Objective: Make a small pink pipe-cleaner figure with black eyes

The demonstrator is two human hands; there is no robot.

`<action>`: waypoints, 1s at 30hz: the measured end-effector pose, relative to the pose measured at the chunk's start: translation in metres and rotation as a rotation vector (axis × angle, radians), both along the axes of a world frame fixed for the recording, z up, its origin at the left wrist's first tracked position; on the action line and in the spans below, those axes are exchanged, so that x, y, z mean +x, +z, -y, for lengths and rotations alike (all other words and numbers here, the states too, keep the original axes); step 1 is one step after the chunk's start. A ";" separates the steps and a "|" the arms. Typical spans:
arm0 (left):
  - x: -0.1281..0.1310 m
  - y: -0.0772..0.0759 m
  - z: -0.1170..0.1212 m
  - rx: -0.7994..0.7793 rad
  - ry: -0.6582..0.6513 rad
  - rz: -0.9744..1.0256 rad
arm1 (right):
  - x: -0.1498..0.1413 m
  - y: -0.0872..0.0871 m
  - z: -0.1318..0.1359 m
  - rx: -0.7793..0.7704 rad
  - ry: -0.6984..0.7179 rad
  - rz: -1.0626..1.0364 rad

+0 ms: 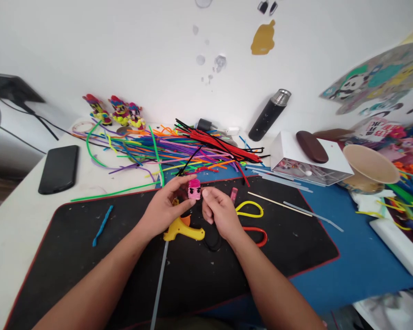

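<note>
My left hand [165, 205] grips a small pink pipe-cleaner doll head [194, 193] between thumb and fingers. The head has a brighter magenta top and two black eyes facing me. Close to its right side, my right hand [218, 208] is closed in a pinch; whatever sits between those fingertips is too small to make out. Below my left hand lies a yellow glue gun [186, 230] with a long translucent glue stick [159, 284] sticking out of it. Scissors with one yellow handle loop [251, 209] and one red loop [258, 236] lie beside my right hand.
A pile of coloured pipe cleaners [192, 146] spreads behind the black mat [261, 270]. Three finished dolls [119, 110] stand at the back left. A phone [59, 168] lies left, a blue twisted piece [102, 225] on the mat. A thermos [270, 114] and white box [296, 153] stand right.
</note>
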State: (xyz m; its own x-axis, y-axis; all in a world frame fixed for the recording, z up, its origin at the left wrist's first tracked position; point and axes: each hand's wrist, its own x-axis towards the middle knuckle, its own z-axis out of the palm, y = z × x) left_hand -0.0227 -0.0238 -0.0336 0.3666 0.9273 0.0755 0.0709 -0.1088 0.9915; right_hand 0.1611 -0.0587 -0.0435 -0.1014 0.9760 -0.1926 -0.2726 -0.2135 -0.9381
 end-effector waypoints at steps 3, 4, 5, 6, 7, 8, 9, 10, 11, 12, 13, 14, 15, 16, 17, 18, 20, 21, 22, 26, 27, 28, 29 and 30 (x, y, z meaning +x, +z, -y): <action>0.001 0.001 0.001 0.025 -0.002 -0.021 | 0.000 0.001 0.000 -0.004 0.011 0.007; 0.001 0.001 0.001 0.027 -0.006 -0.021 | 0.000 0.001 0.000 -0.006 0.016 0.007; 0.001 0.001 0.001 0.027 -0.011 -0.021 | 0.000 0.000 0.000 -0.007 0.020 0.007; 0.001 0.000 0.001 0.027 -0.015 -0.020 | 0.000 0.000 0.000 -0.007 0.022 0.005; 0.001 0.000 0.001 0.027 -0.017 -0.021 | 0.000 -0.001 0.000 -0.007 0.022 0.004; 0.001 0.000 0.001 0.027 -0.019 -0.022 | 0.000 -0.001 0.000 -0.005 0.020 0.002; 0.001 -0.001 0.001 0.025 -0.019 -0.023 | 0.000 -0.001 0.000 -0.003 0.018 -0.001; 0.002 -0.001 0.001 0.023 -0.019 -0.026 | 0.000 -0.002 0.000 -0.002 0.018 -0.004; 0.002 -0.001 0.002 0.021 -0.019 -0.027 | 0.000 -0.002 0.000 -0.002 0.020 -0.006; 0.002 -0.001 0.002 0.021 -0.019 -0.029 | 0.000 -0.002 0.000 -0.002 0.022 -0.009; 0.002 -0.001 0.002 0.022 -0.018 -0.031 | 0.000 -0.002 0.000 -0.002 0.024 -0.011; 0.002 -0.001 0.002 0.022 -0.016 -0.031 | -0.001 -0.002 0.000 -0.002 0.024 -0.014; 0.002 -0.001 0.002 0.021 -0.014 -0.030 | -0.001 -0.003 0.000 -0.003 0.024 -0.016; 0.002 -0.001 0.002 0.017 -0.013 -0.027 | -0.001 -0.003 0.000 -0.003 0.023 -0.018; 0.002 -0.001 0.001 0.011 -0.013 -0.022 | -0.001 -0.003 0.000 -0.003 0.023 -0.020; 0.002 -0.001 0.001 0.003 -0.013 -0.017 | -0.001 -0.003 0.000 -0.003 0.024 -0.020; 0.001 -0.001 0.001 -0.019 -0.017 -0.005 | -0.001 -0.002 0.000 -0.002 0.020 -0.014; 0.001 -0.001 0.001 -0.030 -0.019 0.000 | 0.000 -0.002 0.000 -0.002 0.015 -0.010; 0.001 -0.001 0.001 -0.038 -0.019 0.007 | 0.000 -0.002 0.000 -0.002 0.009 -0.006; 0.001 -0.002 0.000 -0.046 -0.014 0.025 | 0.000 0.000 0.001 -0.004 -0.002 0.001; 0.001 -0.002 0.000 -0.045 -0.014 0.025 | 0.000 0.000 0.001 -0.003 0.001 0.004; 0.001 -0.002 0.000 -0.042 -0.014 0.020 | 0.000 0.000 0.001 -0.001 0.007 0.008; 0.001 -0.003 0.000 -0.036 -0.012 0.014 | -0.001 0.000 0.001 0.000 0.014 0.013; 0.001 -0.003 0.001 -0.028 -0.011 0.008 | -0.001 0.000 0.001 0.002 0.019 0.017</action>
State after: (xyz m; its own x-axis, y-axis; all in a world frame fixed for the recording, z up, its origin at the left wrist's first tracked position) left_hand -0.0215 -0.0243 -0.0366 0.3759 0.9252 0.0523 0.0623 -0.0816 0.9947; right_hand 0.1602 -0.0599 -0.0439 -0.1172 0.9743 -0.1922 -0.2529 -0.2164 -0.9430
